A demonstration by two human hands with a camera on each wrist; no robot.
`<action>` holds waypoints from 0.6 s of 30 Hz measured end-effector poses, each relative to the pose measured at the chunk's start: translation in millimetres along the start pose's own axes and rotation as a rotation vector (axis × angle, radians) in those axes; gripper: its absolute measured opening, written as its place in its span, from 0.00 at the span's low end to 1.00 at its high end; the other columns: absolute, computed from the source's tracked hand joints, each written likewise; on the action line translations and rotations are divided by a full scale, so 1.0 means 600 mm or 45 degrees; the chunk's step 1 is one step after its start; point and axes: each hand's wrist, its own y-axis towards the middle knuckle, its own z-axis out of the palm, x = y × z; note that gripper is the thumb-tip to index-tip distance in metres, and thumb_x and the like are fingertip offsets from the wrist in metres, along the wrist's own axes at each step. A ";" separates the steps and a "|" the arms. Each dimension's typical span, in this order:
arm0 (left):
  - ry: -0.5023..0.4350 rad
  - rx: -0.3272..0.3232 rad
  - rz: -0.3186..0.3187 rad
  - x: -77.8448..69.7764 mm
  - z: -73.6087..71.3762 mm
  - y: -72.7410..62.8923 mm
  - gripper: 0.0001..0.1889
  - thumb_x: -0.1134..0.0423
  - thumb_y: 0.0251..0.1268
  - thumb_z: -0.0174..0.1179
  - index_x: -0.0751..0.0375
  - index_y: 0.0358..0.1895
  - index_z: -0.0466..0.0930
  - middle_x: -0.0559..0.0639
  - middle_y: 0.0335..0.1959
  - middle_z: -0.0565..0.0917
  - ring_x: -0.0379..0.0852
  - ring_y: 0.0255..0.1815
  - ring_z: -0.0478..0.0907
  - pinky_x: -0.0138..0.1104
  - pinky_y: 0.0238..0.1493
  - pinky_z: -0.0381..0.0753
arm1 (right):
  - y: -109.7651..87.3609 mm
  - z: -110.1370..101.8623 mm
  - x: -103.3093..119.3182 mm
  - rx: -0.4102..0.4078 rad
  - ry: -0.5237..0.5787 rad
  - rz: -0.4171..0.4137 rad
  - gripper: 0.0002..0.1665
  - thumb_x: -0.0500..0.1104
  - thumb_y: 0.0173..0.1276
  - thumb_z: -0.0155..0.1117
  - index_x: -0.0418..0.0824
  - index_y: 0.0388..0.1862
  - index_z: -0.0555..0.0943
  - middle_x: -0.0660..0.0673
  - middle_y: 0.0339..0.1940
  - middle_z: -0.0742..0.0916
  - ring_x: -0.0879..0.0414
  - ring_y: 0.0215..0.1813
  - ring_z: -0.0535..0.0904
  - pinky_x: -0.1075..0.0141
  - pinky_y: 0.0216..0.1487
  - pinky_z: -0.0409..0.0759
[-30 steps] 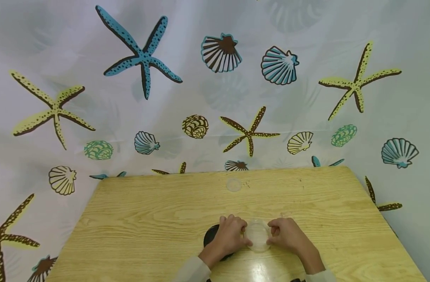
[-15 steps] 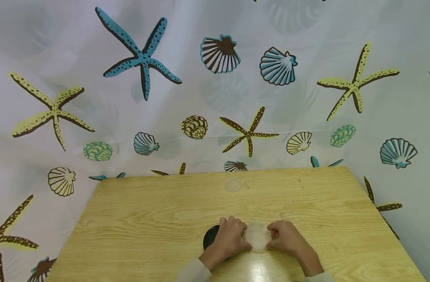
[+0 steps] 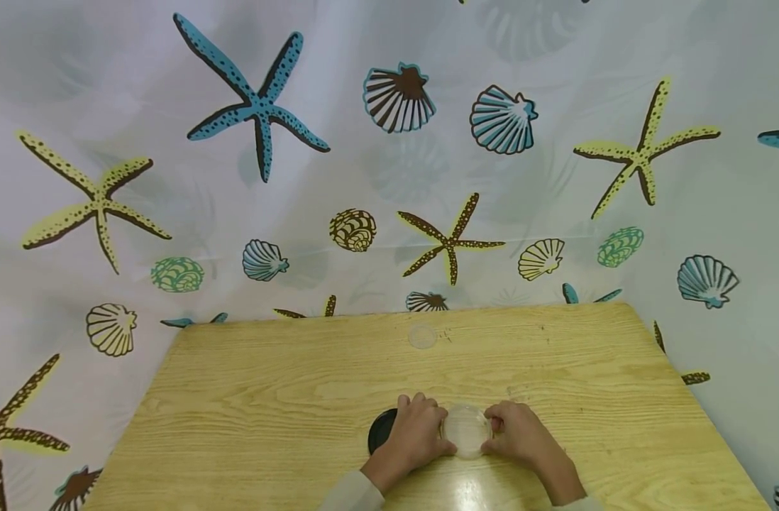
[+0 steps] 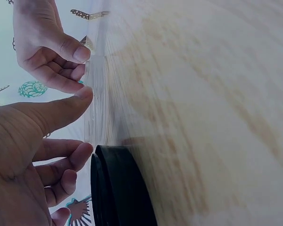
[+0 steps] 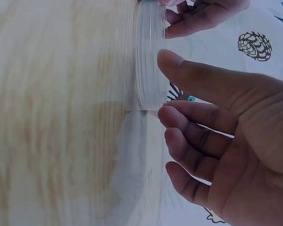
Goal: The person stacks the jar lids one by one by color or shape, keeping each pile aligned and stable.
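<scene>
A stack of clear round plastic lids (image 3: 467,430) lies on the wooden table between the two hands; its layered edge (image 5: 151,56) shows in the right wrist view. My left hand (image 3: 418,429) holds its left side, thumb at the near edge and index finger farther back. Opposite, my right hand (image 3: 520,431) holds the right side with thumb and bent index finger; the other fingers curl loosely. Partly hidden under the left hand is a black round stack (image 3: 382,430), which in the left wrist view appears as black rims (image 4: 120,186) beside the clear stack.
Farther back on the wooden table (image 3: 268,383) lies a single clear disc (image 3: 423,336), with small dark marks near it. A white cloth (image 3: 326,163) printed with starfish and shells hangs behind the table and along its sides.
Both hands stay nearly in place around the clear lids. The right thumb and index finger have drawn slightly inward, and the stack's outline looks more even than a second ago.
</scene>
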 end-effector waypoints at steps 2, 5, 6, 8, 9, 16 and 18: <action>0.000 -0.003 -0.002 0.001 -0.001 0.000 0.26 0.39 0.43 0.71 0.51 0.44 0.85 0.42 0.34 0.82 0.39 0.30 0.66 0.36 0.37 0.57 | 0.001 -0.001 0.001 0.004 0.000 0.004 0.28 0.41 0.41 0.81 0.31 0.42 0.84 0.52 0.26 0.79 0.61 0.29 0.69 0.70 0.32 0.70; -0.007 0.008 -0.006 0.002 -0.002 0.000 0.26 0.39 0.43 0.71 0.51 0.44 0.85 0.42 0.34 0.82 0.39 0.29 0.65 0.36 0.37 0.56 | 0.002 -0.004 0.002 0.020 -0.002 0.011 0.28 0.41 0.41 0.81 0.32 0.43 0.83 0.52 0.26 0.79 0.61 0.30 0.69 0.69 0.33 0.71; -0.012 0.013 -0.007 0.003 -0.003 0.001 0.26 0.39 0.43 0.71 0.51 0.44 0.85 0.42 0.34 0.82 0.39 0.29 0.65 0.36 0.37 0.56 | 0.002 -0.005 0.002 0.028 -0.004 0.013 0.28 0.42 0.41 0.81 0.32 0.43 0.83 0.52 0.26 0.79 0.61 0.30 0.70 0.69 0.33 0.71; -0.031 0.015 -0.012 0.005 -0.006 0.001 0.26 0.39 0.43 0.71 0.52 0.45 0.85 0.41 0.33 0.82 0.38 0.29 0.64 0.36 0.38 0.56 | 0.003 -0.009 0.003 0.035 -0.001 0.018 0.29 0.42 0.42 0.80 0.31 0.44 0.83 0.52 0.26 0.79 0.61 0.30 0.70 0.70 0.33 0.71; -0.042 0.012 -0.012 0.006 -0.008 0.001 0.26 0.40 0.43 0.71 0.52 0.44 0.85 0.41 0.32 0.82 0.38 0.29 0.65 0.36 0.38 0.56 | 0.004 -0.012 0.003 0.036 -0.004 0.012 0.29 0.42 0.42 0.80 0.31 0.44 0.83 0.52 0.26 0.79 0.61 0.29 0.70 0.70 0.33 0.71; -0.046 0.008 -0.036 0.016 -0.019 0.010 0.29 0.38 0.43 0.70 0.52 0.47 0.84 0.41 0.32 0.81 0.39 0.32 0.68 0.37 0.39 0.59 | 0.018 -0.032 0.018 0.056 -0.020 0.014 0.30 0.43 0.45 0.79 0.31 0.47 0.82 0.50 0.27 0.80 0.61 0.29 0.69 0.69 0.32 0.70; -0.033 0.005 -0.043 0.017 -0.023 0.012 0.30 0.38 0.44 0.70 0.52 0.48 0.83 0.40 0.33 0.81 0.39 0.33 0.68 0.38 0.40 0.59 | 0.024 -0.037 0.024 0.066 -0.019 0.019 0.30 0.43 0.46 0.79 0.31 0.47 0.82 0.50 0.28 0.81 0.61 0.29 0.70 0.69 0.32 0.70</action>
